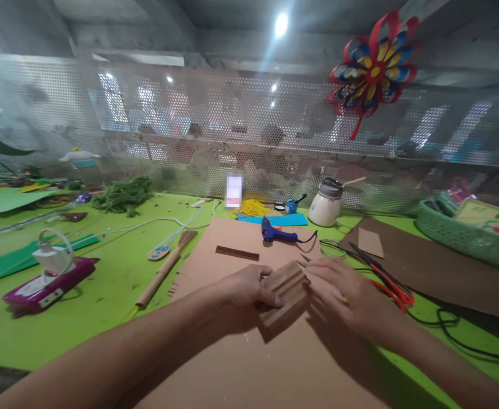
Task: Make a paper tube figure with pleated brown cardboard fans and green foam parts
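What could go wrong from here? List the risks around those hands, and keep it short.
1. The glue gun lies just beyond the hands; if it is hot, which the picture cannot show, a forward reach might burn.
2. The scissors lie beside the right hand and forearm, so a sideways sweep could knock them.
3. The left hand holds the block tilted; a loose grip might drop it.

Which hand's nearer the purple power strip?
Left. The left hand is right of the power strip, gripping the brown block; the right hand is farther right, at the block's right edge.
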Tool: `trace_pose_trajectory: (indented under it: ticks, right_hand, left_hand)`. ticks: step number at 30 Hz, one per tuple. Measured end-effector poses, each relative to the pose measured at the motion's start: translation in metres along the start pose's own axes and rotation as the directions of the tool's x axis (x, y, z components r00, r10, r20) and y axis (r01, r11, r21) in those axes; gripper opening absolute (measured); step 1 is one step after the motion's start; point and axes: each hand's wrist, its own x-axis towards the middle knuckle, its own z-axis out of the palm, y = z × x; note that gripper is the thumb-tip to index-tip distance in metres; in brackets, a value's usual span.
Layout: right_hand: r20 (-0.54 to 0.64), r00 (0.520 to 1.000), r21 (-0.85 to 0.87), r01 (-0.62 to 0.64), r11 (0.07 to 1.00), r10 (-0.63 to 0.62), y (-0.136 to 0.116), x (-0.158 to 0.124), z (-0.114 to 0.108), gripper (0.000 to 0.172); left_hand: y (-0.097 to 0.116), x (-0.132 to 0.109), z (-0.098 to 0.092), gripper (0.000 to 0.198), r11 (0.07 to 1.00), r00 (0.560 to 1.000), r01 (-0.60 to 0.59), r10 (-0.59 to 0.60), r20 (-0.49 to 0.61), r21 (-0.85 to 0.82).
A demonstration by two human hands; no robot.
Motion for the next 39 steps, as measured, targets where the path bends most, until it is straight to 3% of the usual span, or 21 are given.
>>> trace_pose_trajectory:
  ticks: [3,8,11,13,14,15,17,19,21,28,34,39]
  right_hand:
    - [0.053,0.990,0.126,0.126,0.984,-0.134,-0.033,0.010,0.020,0.020]
    - [0.105,0.991,0.152,0.063,0.986,-0.080,-0.046,0.001,0.046,0.020]
    - [0.164,0.984,0.114,0.047,0.992,-0.065,-0.044,-0.003,0.050,0.025]
    - [0.180,0.983,0.089,0.031,0.996,-0.047,-0.044,-0.004,0.051,0.027]
    - [0.183,0.982,0.082,0.022,0.996,-0.037,-0.045,-0.003,0.051,0.026]
    - [0.183,0.983,0.077,0.016,0.997,-0.030,-0.045,-0.003,0.051,0.026]
    - [0.185,0.982,0.071,0.009,0.997,-0.022,-0.046,-0.004,0.051,0.025]
    - [0.184,0.983,0.064,0.011,0.998,-0.022,-0.046,-0.006,0.050,0.028]
    - [0.183,0.983,0.054,0.026,0.998,-0.035,-0.044,-0.009,0.048,0.034]
    - [0.201,0.978,0.017,0.060,0.998,-0.063,-0.048,-0.015,0.042,0.036]
    - [0.249,0.968,0.078,0.010,0.997,-0.029,-0.062,-0.018,0.043,0.038]
    - [0.253,0.967,0.077,0.016,0.997,-0.035,-0.063,-0.024,0.046,0.042]
  left_hand:
    - [-0.005,-0.001,0.000,0.044,0.994,1.000,0.024,-0.025,0.004,0.109]
    - [-0.007,-0.013,-0.007,0.055,0.910,0.996,0.069,-0.038,-0.083,0.410]
    - [-0.002,-0.025,-0.007,0.057,0.796,0.973,0.058,0.091,-0.213,0.603]
    - [0.000,-0.034,0.000,0.032,0.710,0.949,0.011,0.214,-0.231,0.704]
    - [0.000,-0.037,0.005,0.018,0.656,0.946,-0.048,0.273,-0.178,0.753]
    - [-0.001,-0.040,0.011,0.009,0.493,0.924,-0.183,0.381,-0.022,0.851]
    - [-0.006,-0.044,0.022,0.010,0.285,0.823,-0.377,0.539,0.178,0.882]
    - [-0.013,-0.046,0.027,0.017,0.194,0.752,-0.480,0.594,0.287,0.856]
    - [-0.021,-0.047,0.026,0.024,0.186,0.731,-0.514,0.605,0.315,0.837]
    - [-0.030,-0.054,0.011,0.043,0.253,0.763,-0.520,0.566,0.311,0.816]
    - [-0.020,-0.058,0.009,0.038,0.191,0.822,-0.433,0.484,0.299,0.881]
    - [-0.014,-0.058,0.007,0.036,0.171,0.846,-0.388,0.456,0.276,0.906]
